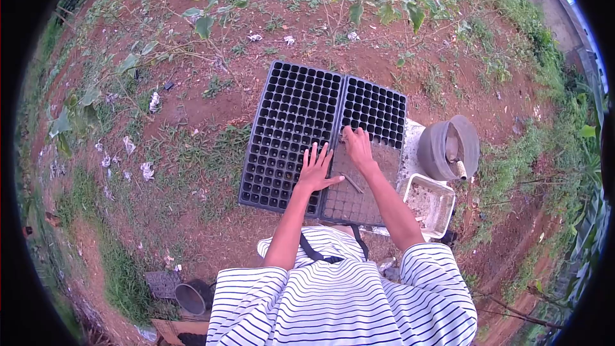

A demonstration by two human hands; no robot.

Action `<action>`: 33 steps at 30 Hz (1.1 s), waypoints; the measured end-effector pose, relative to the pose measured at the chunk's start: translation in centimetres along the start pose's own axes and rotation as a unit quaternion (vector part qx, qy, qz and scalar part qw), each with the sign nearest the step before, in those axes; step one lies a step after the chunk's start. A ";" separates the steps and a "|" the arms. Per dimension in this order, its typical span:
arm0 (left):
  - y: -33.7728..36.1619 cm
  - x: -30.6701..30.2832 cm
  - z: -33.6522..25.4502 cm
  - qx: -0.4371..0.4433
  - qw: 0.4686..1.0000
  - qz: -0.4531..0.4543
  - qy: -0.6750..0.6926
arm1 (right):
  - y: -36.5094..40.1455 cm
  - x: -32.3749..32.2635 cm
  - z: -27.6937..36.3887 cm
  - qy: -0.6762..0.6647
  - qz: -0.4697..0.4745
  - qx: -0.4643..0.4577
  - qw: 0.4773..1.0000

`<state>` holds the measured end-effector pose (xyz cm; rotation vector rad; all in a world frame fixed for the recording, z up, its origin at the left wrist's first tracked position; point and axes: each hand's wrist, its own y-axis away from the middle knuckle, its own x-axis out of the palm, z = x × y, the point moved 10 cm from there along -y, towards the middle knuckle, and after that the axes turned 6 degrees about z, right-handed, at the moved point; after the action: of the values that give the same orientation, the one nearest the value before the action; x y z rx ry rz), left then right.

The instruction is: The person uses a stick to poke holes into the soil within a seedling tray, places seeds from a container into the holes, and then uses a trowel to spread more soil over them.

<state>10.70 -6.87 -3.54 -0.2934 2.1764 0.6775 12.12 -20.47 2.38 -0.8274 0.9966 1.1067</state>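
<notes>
Two black seedling trays lie side by side in front of me. The left seedling tray has bare cells, while the right seedling tray has bare cells at its far end and brown soil over its near part. My left hand rests with fingers spread across the left tray's inner edge. At the border of the soil, my right hand bends its fingers down together; whatever they hold is hidden. A short stick lies on the soil between my hands.
Right of the trays stands a grey pot with a handled tool in it. Nearer me are a white plastic basket and a pale board beneath the trays. A dark bucket sits lower left. Leafy plants grow beyond.
</notes>
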 end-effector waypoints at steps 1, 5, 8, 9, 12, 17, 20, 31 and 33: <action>0.0 0.0 0.0 0.001 1.000 -0.001 0.000 | -0.1 -0.1 0.0 0.000 -0.001 0.001 1.000; 0.0 -0.1 -0.1 0.008 1.000 -0.001 0.001 | 0.8 -0.5 -0.6 -0.039 -0.009 0.026 0.999; 0.1 -0.1 -0.1 0.006 1.000 0.003 -0.004 | 3.8 -1.3 -1.3 -0.119 -0.051 0.088 0.988; 0.1 -0.1 -0.1 0.008 1.000 0.000 0.003 | 5.6 -1.6 -2.1 -0.157 -0.072 0.140 0.975; -0.1 -0.1 -0.1 0.008 1.000 -0.002 0.008 | 10.4 -2.0 -1.1 -0.124 -0.078 0.188 0.971; -0.2 0.3 0.1 0.011 1.000 0.000 0.004 | 15.0 -0.8 0.5 -0.111 -0.057 0.187 0.975; -0.4 0.6 0.4 0.004 1.000 0.009 0.011 | 15.6 -0.7 0.3 -0.151 -0.080 0.197 0.965; -0.8 0.8 0.5 -0.001 0.999 0.037 0.008 | 10.3 -1.3 -5.0 -0.248 -0.260 0.327 0.874; -0.8 0.9 0.6 -0.002 0.999 0.042 0.011 | 9.4 -1.1 -4.9 -0.124 -0.232 0.351 0.899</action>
<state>10.81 -7.19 -4.82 -0.2138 2.2190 0.7277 1.80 -22.83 1.21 -0.2879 0.8319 0.3683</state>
